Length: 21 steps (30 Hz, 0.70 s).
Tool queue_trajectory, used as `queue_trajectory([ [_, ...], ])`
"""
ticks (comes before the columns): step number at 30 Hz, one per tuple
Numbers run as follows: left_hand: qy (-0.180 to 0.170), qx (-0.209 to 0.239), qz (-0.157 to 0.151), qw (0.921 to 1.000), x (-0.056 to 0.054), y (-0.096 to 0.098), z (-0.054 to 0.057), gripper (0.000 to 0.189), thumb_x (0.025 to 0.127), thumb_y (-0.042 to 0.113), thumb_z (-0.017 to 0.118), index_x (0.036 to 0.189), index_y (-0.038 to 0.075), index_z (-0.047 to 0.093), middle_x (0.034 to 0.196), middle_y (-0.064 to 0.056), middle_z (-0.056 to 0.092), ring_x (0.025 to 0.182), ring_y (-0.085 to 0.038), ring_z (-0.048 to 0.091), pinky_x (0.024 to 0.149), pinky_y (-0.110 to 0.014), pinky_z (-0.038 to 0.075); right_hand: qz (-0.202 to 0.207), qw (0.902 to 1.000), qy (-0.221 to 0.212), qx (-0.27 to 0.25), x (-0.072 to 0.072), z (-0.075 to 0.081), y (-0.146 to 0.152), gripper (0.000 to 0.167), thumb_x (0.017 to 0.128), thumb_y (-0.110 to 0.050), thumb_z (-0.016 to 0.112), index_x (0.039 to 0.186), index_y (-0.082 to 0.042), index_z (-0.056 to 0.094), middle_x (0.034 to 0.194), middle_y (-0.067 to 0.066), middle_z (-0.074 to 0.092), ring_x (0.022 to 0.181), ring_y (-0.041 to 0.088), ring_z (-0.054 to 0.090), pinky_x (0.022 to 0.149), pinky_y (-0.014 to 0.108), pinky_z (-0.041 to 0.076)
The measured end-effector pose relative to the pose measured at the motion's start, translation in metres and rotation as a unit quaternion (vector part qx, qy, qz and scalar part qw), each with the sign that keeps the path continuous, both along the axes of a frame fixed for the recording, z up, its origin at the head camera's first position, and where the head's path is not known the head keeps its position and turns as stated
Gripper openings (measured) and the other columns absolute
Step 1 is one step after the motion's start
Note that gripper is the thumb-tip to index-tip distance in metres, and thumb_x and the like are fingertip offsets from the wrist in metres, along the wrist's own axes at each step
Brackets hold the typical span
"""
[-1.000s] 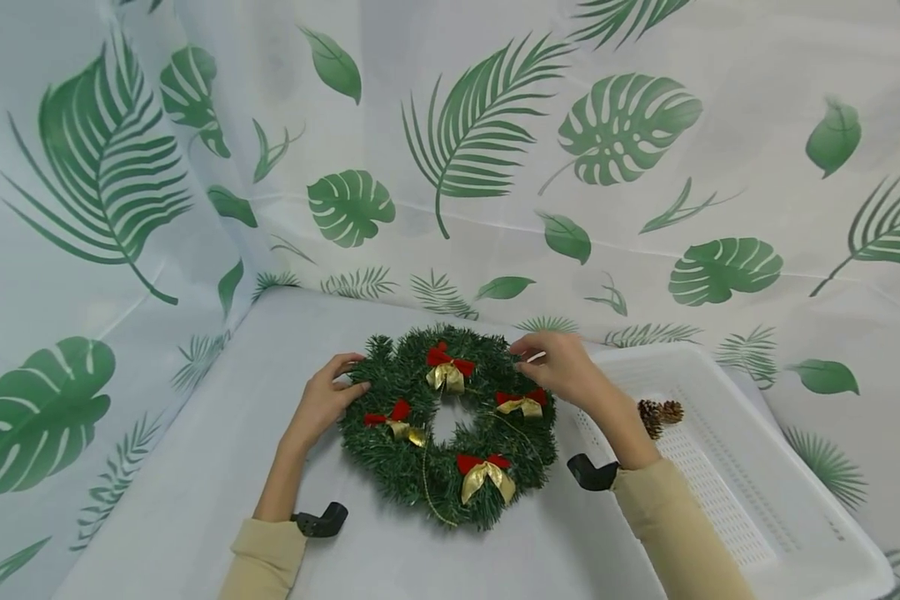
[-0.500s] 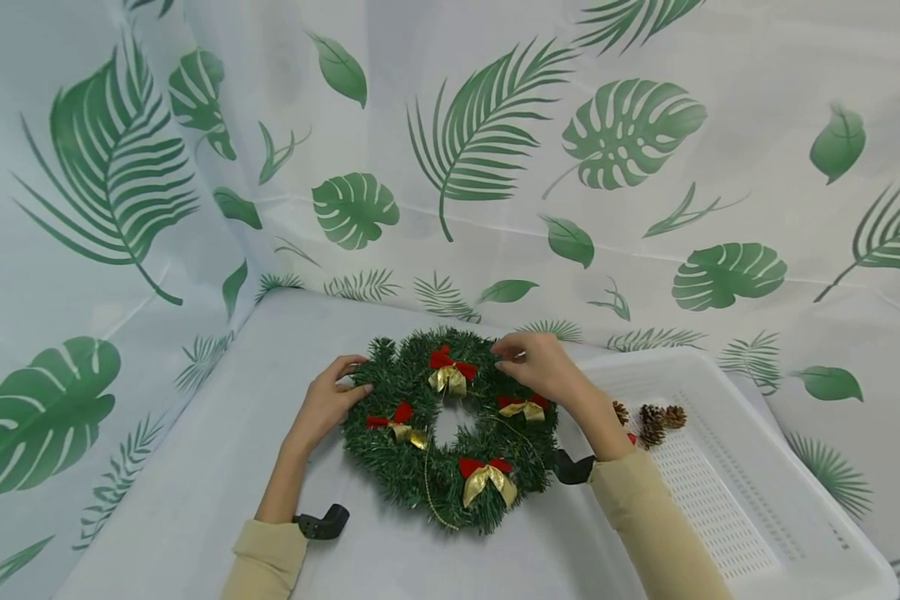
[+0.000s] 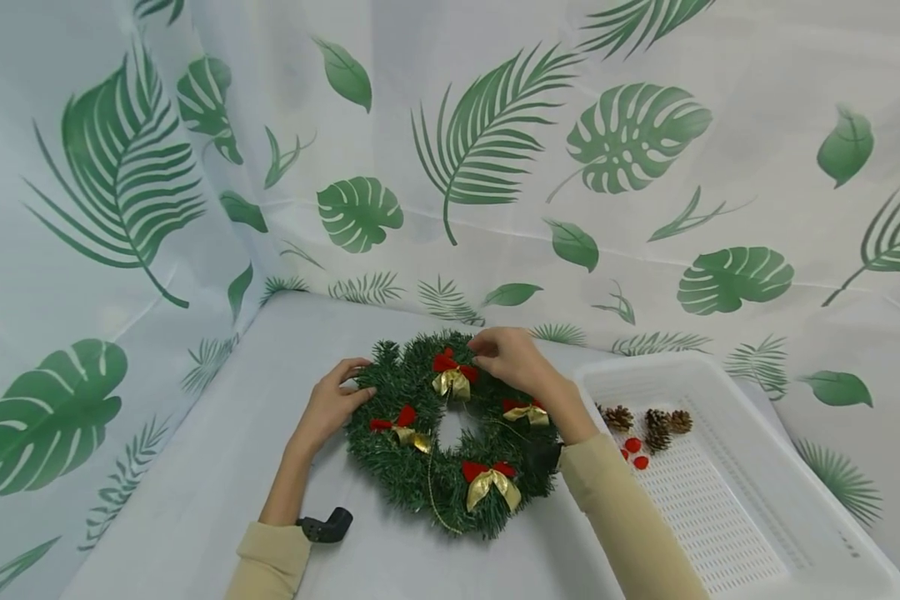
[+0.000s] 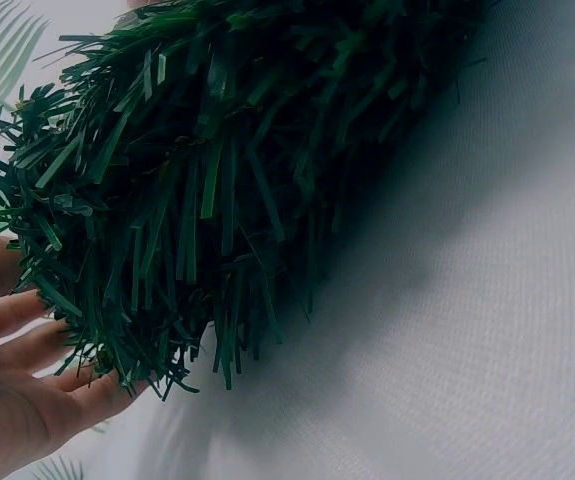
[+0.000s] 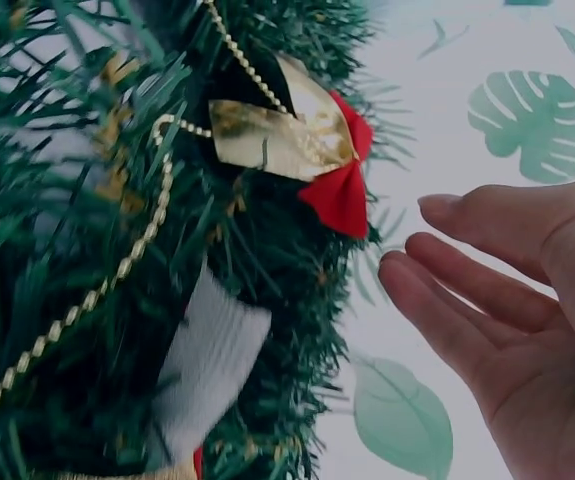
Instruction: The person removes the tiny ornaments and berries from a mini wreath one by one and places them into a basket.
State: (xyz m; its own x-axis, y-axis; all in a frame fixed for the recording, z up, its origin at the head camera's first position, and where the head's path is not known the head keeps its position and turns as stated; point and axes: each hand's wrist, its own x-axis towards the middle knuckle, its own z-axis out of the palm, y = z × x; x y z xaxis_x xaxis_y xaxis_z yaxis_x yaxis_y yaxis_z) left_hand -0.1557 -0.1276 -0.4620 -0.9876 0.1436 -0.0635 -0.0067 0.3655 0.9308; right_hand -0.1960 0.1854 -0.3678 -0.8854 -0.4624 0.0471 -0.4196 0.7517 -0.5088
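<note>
A green tinsel wreath [image 3: 420, 475] lies flat on the white table, also seen as wreath needles [image 4: 217, 170] in the left wrist view. It carries several red-and-gold bows, among them the top bow [image 3: 452, 373], which is the bow [image 5: 297, 140] in the right wrist view, and a gold bead string [image 3: 429, 492]. My left hand [image 3: 337, 400] rests with relaxed fingers [image 4: 27, 345] against the wreath's left rim. My right hand [image 3: 506, 354] hovers over the wreath's top, just right of the top bow, its fingers [image 5: 477, 290] straight and holding nothing.
A white perforated basket [image 3: 720, 500] stands right of the wreath, with pine cones [image 3: 656, 421] and red berries [image 3: 633, 450] in its near-left corner. Leaf-print curtains close off the back and left. Bare table lies left of and in front of the wreath.
My right hand has slid left along the wreath's top rim, from its right side to beside the top bow. My left hand has stayed on the left rim.
</note>
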Motion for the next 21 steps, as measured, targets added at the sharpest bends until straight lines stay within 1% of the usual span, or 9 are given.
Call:
queue_trajectory([
  [4,-0.003,0.005,0.001,1.0,-0.001,0.0,-0.002,0.055,0.1,0.023,0.069,0.151,0.016,0.049,0.158,-0.02,0.044,0.13,-0.045,0.058,0.099,-0.056,0.054,0.006,1.0,0.001,-0.006,-0.007,-0.005,-0.007,0.026,0.099,-0.006,0.068,0.123,0.002,0.071,0.119,0.02,0.073,0.107,0.033,0.071,0.09,0.044,0.059],
  [8,-0.003,0.005,0.004,1.0,-0.002,0.0,-0.001,0.054,0.1,0.024,0.069,0.15,0.017,0.05,0.158,-0.019,0.044,0.13,-0.044,0.059,0.099,-0.056,0.054,0.01,0.9999,0.0,-0.01,-0.015,-0.009,-0.014,0.025,0.1,-0.007,0.067,0.122,0.002,0.072,0.118,0.019,0.073,0.106,0.033,0.071,0.089,0.044,0.059],
  [13,-0.003,0.006,0.005,1.0,-0.002,0.0,0.0,0.054,0.1,0.023,0.07,0.15,0.017,0.05,0.158,-0.019,0.044,0.13,-0.044,0.059,0.099,-0.056,0.054,0.017,0.9998,-0.009,0.003,-0.02,-0.012,-0.023,0.025,0.1,-0.006,0.065,0.123,0.002,0.072,0.118,0.019,0.073,0.107,0.033,0.071,0.09,0.043,0.06],
  [21,-0.006,0.006,0.007,0.9999,-0.002,0.001,-0.002,0.053,0.1,0.023,0.07,0.15,0.019,0.051,0.158,-0.019,0.044,0.131,-0.045,0.058,0.099,-0.056,0.054,0.02,0.9994,-0.011,0.027,-0.028,-0.022,-0.032,0.026,0.099,-0.005,0.066,0.123,0.005,0.072,0.116,0.021,0.074,0.105,0.033,0.072,0.089,0.042,0.061],
])
